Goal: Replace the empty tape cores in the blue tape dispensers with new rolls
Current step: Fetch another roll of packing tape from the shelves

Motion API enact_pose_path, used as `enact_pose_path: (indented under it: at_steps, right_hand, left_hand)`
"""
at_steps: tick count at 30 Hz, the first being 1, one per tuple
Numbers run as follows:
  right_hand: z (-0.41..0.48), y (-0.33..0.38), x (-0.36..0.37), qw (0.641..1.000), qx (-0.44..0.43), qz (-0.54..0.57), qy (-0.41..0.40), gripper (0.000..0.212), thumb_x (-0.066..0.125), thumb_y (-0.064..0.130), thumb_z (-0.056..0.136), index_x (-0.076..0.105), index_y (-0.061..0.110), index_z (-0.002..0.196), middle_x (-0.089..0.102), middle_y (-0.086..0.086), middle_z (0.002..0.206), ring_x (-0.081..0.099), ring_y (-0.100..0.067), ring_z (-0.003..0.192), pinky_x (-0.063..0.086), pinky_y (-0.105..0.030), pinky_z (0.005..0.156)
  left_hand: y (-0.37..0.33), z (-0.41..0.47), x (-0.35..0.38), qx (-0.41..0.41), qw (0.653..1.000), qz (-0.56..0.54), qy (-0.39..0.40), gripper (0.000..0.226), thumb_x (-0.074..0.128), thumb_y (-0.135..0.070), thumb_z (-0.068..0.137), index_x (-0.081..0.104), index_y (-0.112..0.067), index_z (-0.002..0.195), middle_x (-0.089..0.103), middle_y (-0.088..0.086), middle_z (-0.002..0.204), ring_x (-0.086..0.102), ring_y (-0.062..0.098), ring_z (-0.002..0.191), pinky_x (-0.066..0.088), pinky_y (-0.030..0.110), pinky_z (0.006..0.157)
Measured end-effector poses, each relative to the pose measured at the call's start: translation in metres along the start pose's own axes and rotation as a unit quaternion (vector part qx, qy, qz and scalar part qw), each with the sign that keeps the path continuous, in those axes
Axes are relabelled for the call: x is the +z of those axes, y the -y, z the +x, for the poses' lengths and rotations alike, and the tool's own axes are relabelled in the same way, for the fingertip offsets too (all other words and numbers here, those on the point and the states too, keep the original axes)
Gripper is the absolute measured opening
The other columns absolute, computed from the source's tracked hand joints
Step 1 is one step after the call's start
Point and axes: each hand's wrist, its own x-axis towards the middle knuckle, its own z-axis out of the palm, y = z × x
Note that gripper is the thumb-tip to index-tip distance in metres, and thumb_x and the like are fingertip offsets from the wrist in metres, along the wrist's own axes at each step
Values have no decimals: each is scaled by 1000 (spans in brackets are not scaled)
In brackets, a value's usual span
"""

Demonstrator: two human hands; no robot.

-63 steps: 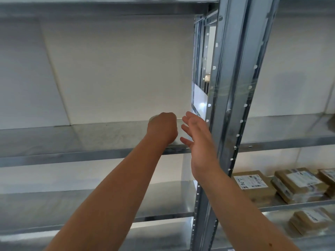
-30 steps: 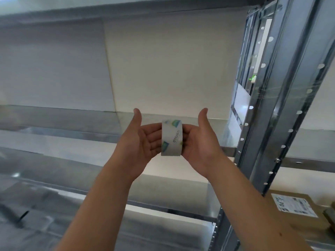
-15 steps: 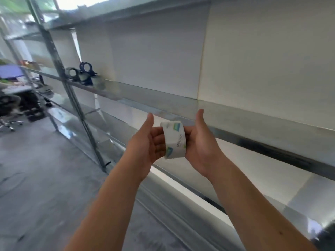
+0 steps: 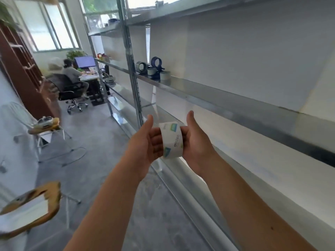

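A new tape roll [image 4: 172,140] in a white printed wrapper stands on edge between my two palms at chest height. My left hand [image 4: 147,142] presses its left face and my right hand [image 4: 194,142] presses its right face, thumbs up. Farther along the metal shelf [image 4: 208,95], blue tape dispensers [image 4: 156,65] stand with a grey one [image 4: 142,67] and pale tape rolls [image 4: 164,75] beside them, well beyond my hands.
Steel shelving runs along the right, with an upright post [image 4: 133,69] between me and the dispensers. To the left lie grey floor, wooden-backed chairs [image 4: 30,211], and a person [image 4: 72,77] seated at a desk with a monitor [image 4: 84,62].
My left hand lifted the roll off the shelf, then both hands closed on it. My view swung left along the aisle, bringing the dispensers and the office area into sight.
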Motion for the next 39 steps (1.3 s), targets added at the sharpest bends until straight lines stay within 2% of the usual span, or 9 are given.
enact_pose_path:
  at_steps: [3,6,11,15,22,25,28,34,39]
  right_hand:
    - [33,-8,42,1000,5,-12,17,87,25,75,97,76,8,114,78,-21,108,74,-39,106,56,-53,101]
    - [65,-17,81,999,5,-10,36,90,25,78,95,76,7,115,77,-23,111,73,-40,106,53,-58,104]
    - [105,-35,131,996,21,24,87,94,24,79,94,74,5,121,75,-25,117,70,-42,114,49,-59,108]
    - [131,-42,162,987,45,78,129,97,22,77,95,73,-1,122,73,-28,119,66,-46,120,47,-59,109]
    - [192,-55,215,984,68,75,149,92,26,74,98,73,-3,117,73,-30,117,69,-45,113,47,-60,109]
    - [226,-60,237,978,79,69,179,95,25,75,97,71,-3,123,71,-31,123,64,-49,121,46,-61,110]
    - [270,-64,254,974,82,67,203,95,25,75,97,70,-4,124,70,-32,123,63,-51,122,47,-62,108]
    - [375,-57,275,965,93,64,237,90,31,73,97,69,-3,125,69,-32,125,62,-50,123,45,-63,110]
    - [449,-44,283,958,94,57,266,88,29,70,99,71,-3,122,69,-33,123,68,-46,113,47,-61,109]
  left_hand:
    - [-9,20,-46,8,1000,-3,-20,68,43,-62,100,74,-5,118,79,20,108,75,36,99,56,49,92]
    - [-16,39,-88,15,999,-15,-41,62,50,-59,98,75,-5,115,79,18,104,76,32,89,58,44,80]
    - [-24,65,-146,13,998,-22,-59,62,47,-57,99,74,-4,117,80,18,105,77,28,86,58,40,76]
    - [-33,84,-181,5,996,-22,-81,69,44,-63,99,74,-3,115,79,19,106,76,33,94,59,46,87]
    - [-40,125,-232,7,990,-30,-138,76,37,-70,97,78,-6,104,80,18,101,77,32,93,57,46,90]
    - [-45,148,-255,12,985,-33,-166,79,35,-71,97,75,-5,112,80,18,105,75,35,103,56,49,97]
    - [-51,180,-274,20,981,-35,-192,82,35,-73,95,75,-4,114,79,20,108,72,40,110,53,52,102]
    - [-74,265,-292,31,969,-58,-239,80,36,-72,96,72,-3,114,79,20,106,75,35,99,57,45,87]
    - [-90,328,-298,43,962,-54,-264,82,31,-73,96,71,-5,118,79,18,109,74,36,107,56,47,95]
